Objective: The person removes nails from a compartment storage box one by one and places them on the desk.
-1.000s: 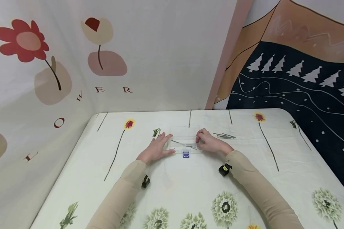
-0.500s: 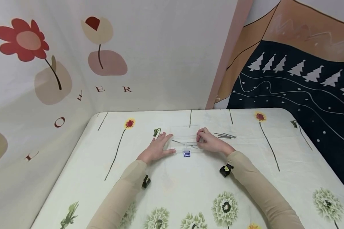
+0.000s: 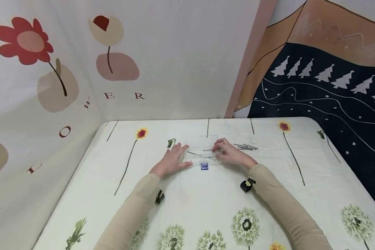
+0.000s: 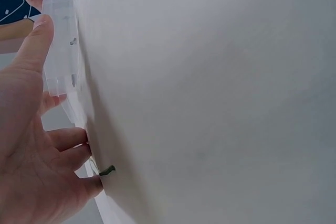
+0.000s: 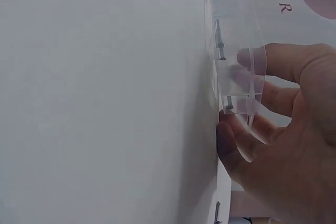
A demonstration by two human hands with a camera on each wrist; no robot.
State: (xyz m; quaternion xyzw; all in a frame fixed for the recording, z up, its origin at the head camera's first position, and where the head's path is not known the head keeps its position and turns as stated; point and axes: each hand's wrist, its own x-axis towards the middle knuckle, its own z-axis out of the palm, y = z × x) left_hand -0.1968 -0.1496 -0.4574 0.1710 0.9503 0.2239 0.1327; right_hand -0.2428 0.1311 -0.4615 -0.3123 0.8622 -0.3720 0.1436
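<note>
A clear plastic box (image 3: 195, 160) with a blue latch (image 3: 204, 166) sits between my hands, with several grey nails (image 3: 195, 153) inside. My left hand (image 3: 172, 161) spreads round its left end, the thumb at the front wall and straight fingers toward the back. My right hand (image 3: 229, 152) is at the box's right end, its fingertips pinching a nail (image 3: 207, 150) that points left. In the right wrist view the thumb (image 5: 251, 59) shows through the clear wall, hiding the pinched part of the nail. More nails (image 5: 220, 45) show low behind the wall.
A loose pile of several nails (image 3: 245, 147) lies just right of my right hand. The box's clear lid (image 3: 203, 139) extends behind it. A flower-print cloth (image 3: 187, 194) covers the table, and printed curtains (image 3: 175, 69) stand behind its back edge.
The right hand's fingertips have shifted slightly back and left, and the nail in them has moved from near the box's middle toward its back. The left hand has stayed in place.
</note>
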